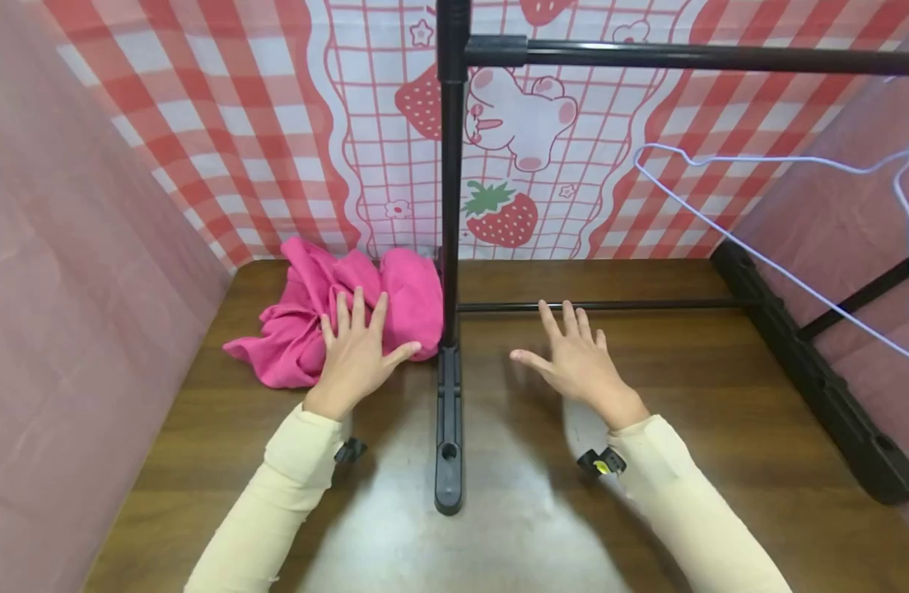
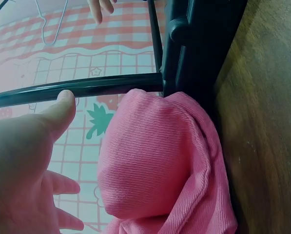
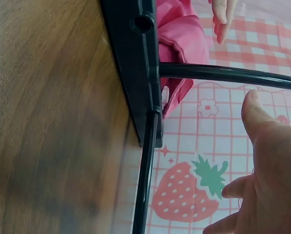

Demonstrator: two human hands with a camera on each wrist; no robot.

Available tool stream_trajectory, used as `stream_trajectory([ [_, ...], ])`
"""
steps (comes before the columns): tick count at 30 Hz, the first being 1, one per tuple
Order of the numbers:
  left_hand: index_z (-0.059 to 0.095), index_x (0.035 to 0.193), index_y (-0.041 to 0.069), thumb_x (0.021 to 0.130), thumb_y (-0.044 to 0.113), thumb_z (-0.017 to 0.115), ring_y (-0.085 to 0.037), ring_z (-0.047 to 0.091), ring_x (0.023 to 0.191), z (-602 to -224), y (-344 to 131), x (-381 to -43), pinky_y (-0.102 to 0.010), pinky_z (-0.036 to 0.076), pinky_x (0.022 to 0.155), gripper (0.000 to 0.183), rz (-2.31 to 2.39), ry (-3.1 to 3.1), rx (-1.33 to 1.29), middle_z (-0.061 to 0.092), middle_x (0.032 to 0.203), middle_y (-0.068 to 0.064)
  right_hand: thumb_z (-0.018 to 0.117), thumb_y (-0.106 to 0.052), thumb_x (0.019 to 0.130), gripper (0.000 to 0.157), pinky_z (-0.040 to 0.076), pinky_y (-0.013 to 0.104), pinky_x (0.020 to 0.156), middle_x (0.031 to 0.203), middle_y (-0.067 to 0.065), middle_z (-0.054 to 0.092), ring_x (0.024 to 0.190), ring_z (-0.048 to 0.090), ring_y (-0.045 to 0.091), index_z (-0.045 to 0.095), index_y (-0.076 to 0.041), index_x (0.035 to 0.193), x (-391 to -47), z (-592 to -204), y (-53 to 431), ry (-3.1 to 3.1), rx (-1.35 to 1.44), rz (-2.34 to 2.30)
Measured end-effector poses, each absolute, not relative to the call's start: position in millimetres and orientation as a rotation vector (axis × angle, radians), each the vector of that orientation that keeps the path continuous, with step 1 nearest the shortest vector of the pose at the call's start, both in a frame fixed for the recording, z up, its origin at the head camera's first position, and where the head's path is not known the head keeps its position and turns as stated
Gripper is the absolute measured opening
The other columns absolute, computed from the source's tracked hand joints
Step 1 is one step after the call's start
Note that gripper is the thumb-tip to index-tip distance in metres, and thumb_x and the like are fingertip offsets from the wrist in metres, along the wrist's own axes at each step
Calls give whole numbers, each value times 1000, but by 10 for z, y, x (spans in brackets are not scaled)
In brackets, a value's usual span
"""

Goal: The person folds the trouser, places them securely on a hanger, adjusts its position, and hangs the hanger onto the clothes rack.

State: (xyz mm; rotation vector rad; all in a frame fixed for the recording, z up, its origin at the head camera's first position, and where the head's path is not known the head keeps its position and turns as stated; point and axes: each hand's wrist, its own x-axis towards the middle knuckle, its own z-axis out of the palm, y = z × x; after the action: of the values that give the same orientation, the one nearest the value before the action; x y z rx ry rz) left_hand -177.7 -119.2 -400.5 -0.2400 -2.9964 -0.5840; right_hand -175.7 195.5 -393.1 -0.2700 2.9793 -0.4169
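Cloth (image 1: 410,296) near the table's far-left corner (image 1: 241,276) looks soft, light; pinch its folds. Left hand (image 1: 353,358), right hand (image 1: 579,366): spread, empty.

In the head view, the left hand (image 1: 354,354) is covering part of the pink cloth (image 1: 413,296), whose folds are hiding its shape. The top edge is cutting off the black post (image 1: 451,206), the right edge the upper bar (image 1: 684,58) and hanger (image 1: 758,158), the bottom edge both sleeves (image 1: 277,494).
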Motion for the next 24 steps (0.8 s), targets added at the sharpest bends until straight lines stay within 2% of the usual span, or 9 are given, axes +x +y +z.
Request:
stream_trajectory([
  [6, 23, 155, 13, 87, 66, 55, -49, -5, 148, -3994, -1195, -1777, -72, -2, 113, 92, -585, -2995, -203, 8, 162, -24, 42, -74, 89, 97, 12, 71, 113, 162, 25, 3, 148, 5, 50, 5, -17, 158, -1758, -3950, 1901, 2977, -301, -448],
  [17, 22, 155, 12, 89, 64, 54, -48, -4, 148, -3971, -1203, -1818, -72, 3, 113, 90, -608, -3006, -210, 6, 162, -25, 44, -72, 89, 96, 14, 70, 113, 162, 24, 7, 148, 8, 48, 7, -18, 158, -1808, -3854, 1813, 2970, -386, -439],
  [24, 20, 156, 14, 89, 62, 56, -48, -3, 149, -3971, -1262, -1807, -72, 4, 113, 90, -638, -3012, -199, 6, 161, -26, 49, -69, 89, 95, 21, 67, 114, 161, 25, 11, 148, 14, 46, 10, -16, 157, -1744, -3812, 1689, 2961, -486, -490],
])
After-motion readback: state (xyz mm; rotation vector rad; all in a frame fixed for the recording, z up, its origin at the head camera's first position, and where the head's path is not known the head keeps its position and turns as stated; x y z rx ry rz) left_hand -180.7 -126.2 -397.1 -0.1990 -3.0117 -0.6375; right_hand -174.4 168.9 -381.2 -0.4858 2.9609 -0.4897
